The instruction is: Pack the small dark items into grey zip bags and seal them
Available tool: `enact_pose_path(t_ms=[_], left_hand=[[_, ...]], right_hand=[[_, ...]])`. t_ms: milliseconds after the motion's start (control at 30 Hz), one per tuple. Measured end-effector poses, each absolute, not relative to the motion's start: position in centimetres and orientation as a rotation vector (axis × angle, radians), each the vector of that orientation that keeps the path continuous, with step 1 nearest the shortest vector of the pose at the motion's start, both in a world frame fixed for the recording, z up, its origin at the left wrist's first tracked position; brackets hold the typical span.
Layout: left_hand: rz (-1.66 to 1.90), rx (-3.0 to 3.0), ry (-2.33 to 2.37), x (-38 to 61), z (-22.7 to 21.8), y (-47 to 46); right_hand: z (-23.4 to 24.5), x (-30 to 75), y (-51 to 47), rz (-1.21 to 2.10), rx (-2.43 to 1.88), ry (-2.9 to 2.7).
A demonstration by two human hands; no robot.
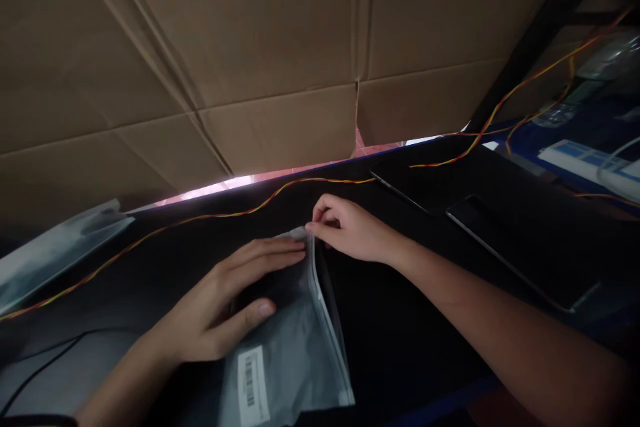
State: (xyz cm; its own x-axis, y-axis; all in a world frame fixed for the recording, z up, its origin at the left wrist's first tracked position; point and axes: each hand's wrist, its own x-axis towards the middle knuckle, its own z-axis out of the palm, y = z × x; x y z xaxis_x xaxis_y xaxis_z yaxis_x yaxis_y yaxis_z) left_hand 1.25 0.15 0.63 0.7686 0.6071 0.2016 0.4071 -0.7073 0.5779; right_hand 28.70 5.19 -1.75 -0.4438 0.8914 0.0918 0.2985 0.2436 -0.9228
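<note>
A clear plastic zip bag (295, 340) lies on the dark tabletop, its zip edge facing right. Near its lower end is a white barcode label (253, 385). My left hand (235, 300) rests flat on the bag, fingers stretched toward the zip edge and thumb apart. At the far corner of that edge, my right hand (345, 227) pinches the bag between thumb and forefinger. What is inside the bag, if anything, is too dark to make out.
Cardboard (280, 47) stands along the table's back edge. A twisted red-yellow wire (210, 215) crosses behind the bag. Two dark, flat devices (515, 247) lie to the right, near a white power strip (590, 167) and clear bottle (595, 73). More plastic bags (65, 253) lie left.
</note>
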Motion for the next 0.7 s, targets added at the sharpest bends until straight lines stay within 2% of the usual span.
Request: enact_pose_path(t_ms=[133, 200, 300, 467, 700], left_hand=[[0.733, 2.323, 1.105, 1.9, 0.5, 0.2], [0.728, 2.199, 1.234, 2.3, 0.4, 0.3], [0.636, 2.079, 1.251, 2.7, 0.5, 0.3], [0.676, 2.072, 1.258, 3.5, 1.0, -0.3], [0.819, 2.026, 1.391, 3.2, 0.4, 0.1]], right_hand=[[-2.0, 27.6, 4.7, 1.350, -0.867, -1.756], [-1.8, 27.2, 4.3, 1.433, -0.777, -1.682], [-1.4, 26.8, 3.6, 1.550, -0.906, -1.666], [-1.0, 26.7, 3.2, 1.708, -1.032, -1.685], [-0.2, 26.5, 2.4, 1.594, -1.012, -1.798]])
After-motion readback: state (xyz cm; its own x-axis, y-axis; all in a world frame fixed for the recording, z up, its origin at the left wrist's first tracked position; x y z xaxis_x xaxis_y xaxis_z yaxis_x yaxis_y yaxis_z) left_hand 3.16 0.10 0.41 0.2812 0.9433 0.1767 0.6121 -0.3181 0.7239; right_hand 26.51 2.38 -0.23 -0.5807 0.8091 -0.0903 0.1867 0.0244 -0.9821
